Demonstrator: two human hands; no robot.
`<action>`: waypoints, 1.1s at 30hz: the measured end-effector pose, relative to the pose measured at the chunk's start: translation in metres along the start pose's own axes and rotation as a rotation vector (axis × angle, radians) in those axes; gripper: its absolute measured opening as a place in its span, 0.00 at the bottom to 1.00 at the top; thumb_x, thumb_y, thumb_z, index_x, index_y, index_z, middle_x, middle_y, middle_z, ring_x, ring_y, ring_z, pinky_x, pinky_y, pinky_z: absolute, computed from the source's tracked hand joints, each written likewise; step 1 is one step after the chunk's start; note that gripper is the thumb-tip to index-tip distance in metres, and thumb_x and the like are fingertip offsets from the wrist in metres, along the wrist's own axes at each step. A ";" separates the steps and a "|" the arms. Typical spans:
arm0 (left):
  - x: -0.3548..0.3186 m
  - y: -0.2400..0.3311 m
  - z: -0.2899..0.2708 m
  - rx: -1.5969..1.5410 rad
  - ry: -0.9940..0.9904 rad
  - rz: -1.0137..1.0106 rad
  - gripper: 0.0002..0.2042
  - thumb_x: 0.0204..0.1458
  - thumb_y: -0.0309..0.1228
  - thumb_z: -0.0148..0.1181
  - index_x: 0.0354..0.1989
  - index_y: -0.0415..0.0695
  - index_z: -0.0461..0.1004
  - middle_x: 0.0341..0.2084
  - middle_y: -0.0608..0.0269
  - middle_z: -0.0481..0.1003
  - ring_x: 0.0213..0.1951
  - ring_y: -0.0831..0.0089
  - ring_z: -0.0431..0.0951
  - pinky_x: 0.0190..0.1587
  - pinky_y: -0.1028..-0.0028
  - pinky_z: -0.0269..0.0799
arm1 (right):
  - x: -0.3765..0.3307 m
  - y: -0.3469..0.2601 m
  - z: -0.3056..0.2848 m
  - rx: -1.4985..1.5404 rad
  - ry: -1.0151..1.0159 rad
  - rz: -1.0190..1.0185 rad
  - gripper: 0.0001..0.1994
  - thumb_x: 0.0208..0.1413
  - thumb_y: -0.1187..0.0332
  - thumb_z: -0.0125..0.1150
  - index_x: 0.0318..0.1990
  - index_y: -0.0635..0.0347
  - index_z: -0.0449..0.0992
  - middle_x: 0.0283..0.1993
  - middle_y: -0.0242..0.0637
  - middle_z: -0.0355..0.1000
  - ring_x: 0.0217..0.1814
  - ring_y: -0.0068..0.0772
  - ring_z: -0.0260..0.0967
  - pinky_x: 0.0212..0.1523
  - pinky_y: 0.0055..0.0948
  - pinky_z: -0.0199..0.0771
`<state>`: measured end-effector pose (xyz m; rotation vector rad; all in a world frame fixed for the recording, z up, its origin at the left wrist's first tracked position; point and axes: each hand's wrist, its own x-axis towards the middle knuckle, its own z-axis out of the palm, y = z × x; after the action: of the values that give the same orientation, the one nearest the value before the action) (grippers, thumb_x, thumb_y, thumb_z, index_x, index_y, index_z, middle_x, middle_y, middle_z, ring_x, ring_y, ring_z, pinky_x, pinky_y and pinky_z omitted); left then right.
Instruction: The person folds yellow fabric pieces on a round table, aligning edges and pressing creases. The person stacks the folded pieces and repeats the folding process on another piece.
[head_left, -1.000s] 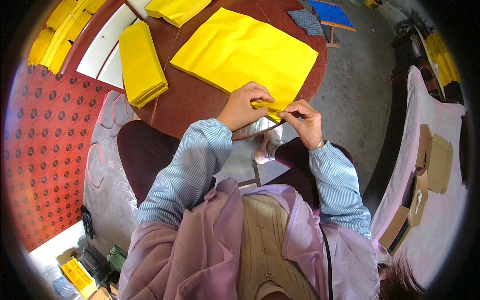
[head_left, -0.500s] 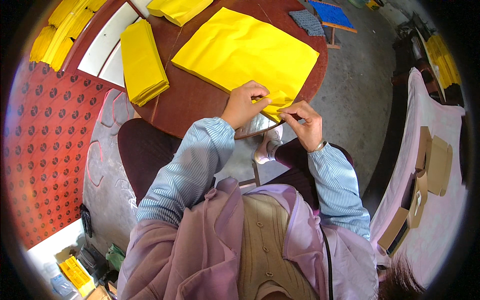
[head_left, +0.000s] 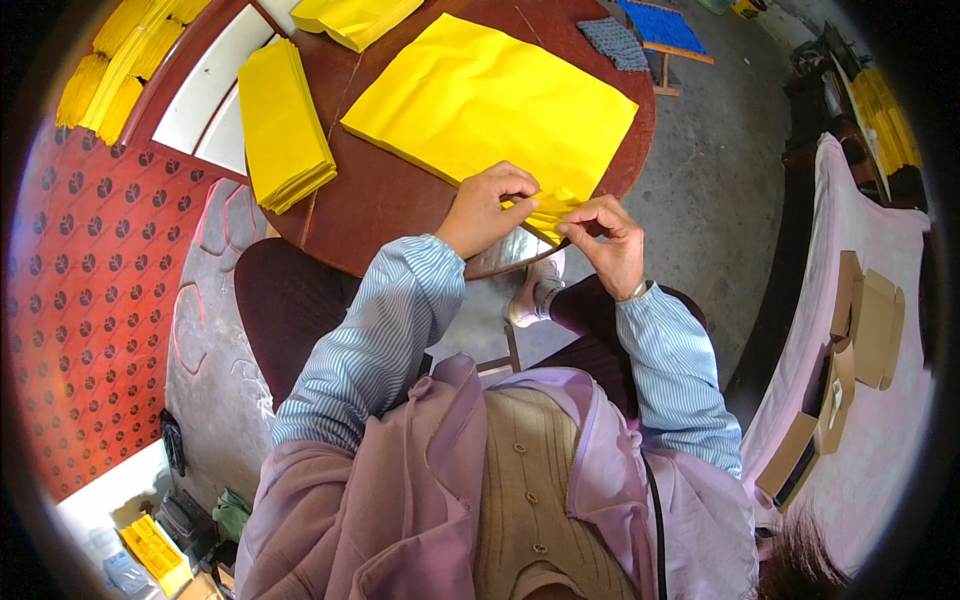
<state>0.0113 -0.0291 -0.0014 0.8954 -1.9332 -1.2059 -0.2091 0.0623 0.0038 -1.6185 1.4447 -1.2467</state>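
Note:
A stack of large yellow sheets (head_left: 490, 95), paper or thin cloth, lies on the round brown table (head_left: 345, 235). At its near corner, my left hand (head_left: 490, 208) pinches a gathered, creased bit of yellow sheet between thumb and fingers. Close by on the right, my right hand (head_left: 607, 243) pinches the edge of that same bit with thumb and forefinger. The pinched corner sticks out over the table's near rim. Whether one layer or more is held, I cannot tell.
Left of the stack lies a folded yellow bundle (head_left: 285, 130), with another yellow bundle (head_left: 358, 20) behind it. A grey knitted cloth (head_left: 613, 44) sits at the table's far right. Beyond stands a blue-topped stool (head_left: 668, 28). Open cardboard boxes (head_left: 875, 330) lie on a pink-covered surface at right.
The yellow corner between my hands is lifted and creased slightly more. Both hands stay in nearly the same place.

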 end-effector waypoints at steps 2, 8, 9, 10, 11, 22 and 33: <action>0.000 0.000 -0.002 -0.024 0.001 0.054 0.11 0.52 0.24 0.69 0.44 0.37 0.84 0.43 0.57 0.81 0.44 0.65 0.83 0.51 0.72 0.79 | 0.000 0.000 -0.001 -0.010 -0.006 -0.012 0.07 0.56 0.76 0.76 0.40 0.61 0.84 0.41 0.29 0.76 0.40 0.20 0.75 0.40 0.21 0.77; -0.002 0.005 -0.006 0.041 -0.080 0.082 0.12 0.48 0.23 0.70 0.43 0.40 0.85 0.46 0.58 0.80 0.49 0.64 0.82 0.53 0.71 0.79 | 0.001 -0.001 -0.001 -0.037 -0.009 -0.019 0.07 0.56 0.76 0.76 0.40 0.60 0.84 0.41 0.29 0.75 0.38 0.20 0.74 0.38 0.21 0.75; -0.002 0.005 -0.005 0.058 -0.073 0.061 0.12 0.49 0.23 0.70 0.43 0.40 0.85 0.46 0.58 0.80 0.48 0.64 0.82 0.53 0.71 0.79 | 0.001 -0.001 -0.001 -0.043 -0.008 -0.026 0.07 0.56 0.76 0.76 0.40 0.60 0.84 0.40 0.29 0.75 0.38 0.20 0.74 0.38 0.21 0.75; -0.003 0.005 -0.003 0.073 -0.061 0.057 0.12 0.49 0.23 0.70 0.43 0.39 0.85 0.45 0.58 0.80 0.47 0.63 0.83 0.52 0.71 0.79 | 0.001 -0.001 -0.001 -0.049 -0.008 -0.032 0.07 0.55 0.76 0.76 0.40 0.60 0.84 0.40 0.29 0.75 0.38 0.20 0.73 0.37 0.20 0.75; -0.003 0.005 0.000 0.083 -0.042 0.071 0.11 0.49 0.23 0.70 0.42 0.39 0.85 0.44 0.58 0.80 0.46 0.63 0.83 0.52 0.71 0.80 | 0.001 -0.001 -0.001 -0.051 -0.007 -0.024 0.08 0.55 0.76 0.77 0.41 0.60 0.84 0.40 0.29 0.75 0.37 0.19 0.73 0.37 0.20 0.74; -0.001 0.003 0.007 0.028 0.062 -0.098 0.10 0.56 0.28 0.71 0.41 0.35 0.83 0.43 0.56 0.82 0.45 0.66 0.84 0.51 0.72 0.78 | -0.002 -0.005 -0.003 -0.160 0.005 -0.123 0.07 0.54 0.76 0.77 0.40 0.62 0.86 0.35 0.33 0.78 0.37 0.23 0.75 0.36 0.24 0.75; -0.002 0.005 -0.005 0.013 -0.067 0.088 0.12 0.51 0.22 0.69 0.45 0.40 0.83 0.42 0.58 0.81 0.47 0.66 0.83 0.54 0.72 0.77 | -0.002 -0.002 0.001 -0.023 0.022 0.022 0.06 0.54 0.76 0.77 0.38 0.63 0.85 0.35 0.31 0.77 0.34 0.20 0.73 0.36 0.22 0.75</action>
<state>0.0160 -0.0283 0.0043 0.7770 -2.0146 -1.1868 -0.2073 0.0643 0.0044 -1.6040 1.4914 -1.2428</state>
